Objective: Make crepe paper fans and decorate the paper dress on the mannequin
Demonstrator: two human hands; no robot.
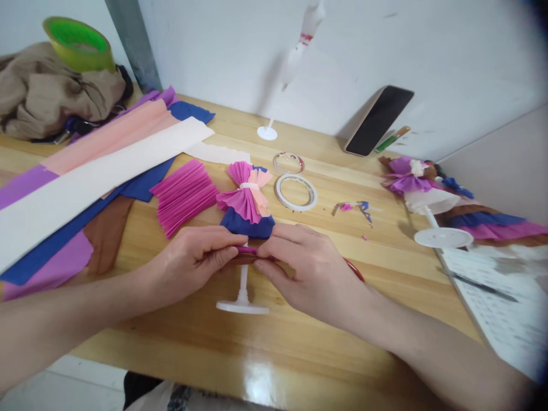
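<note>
A narrow fold of magenta and brown crepe paper runs between my two hands, in front of a white stand with a round base. My left hand is closed, pinching the paper's left end between thumb and fingers. The right end is pinched by my closed right hand. Just beyond the fingers, blue crepe paper shows below a pleated magenta and peach bow with a white band at its middle. Pleated magenta paper lies to the left of the bow. My fingers partly hide the stand's post.
Long crepe paper strips cover the table's left side. Beyond the bow are a white tape roll, a clear ring and a white figure on a stand. A phone leans on the wall. Another paper-dressed stand lies right.
</note>
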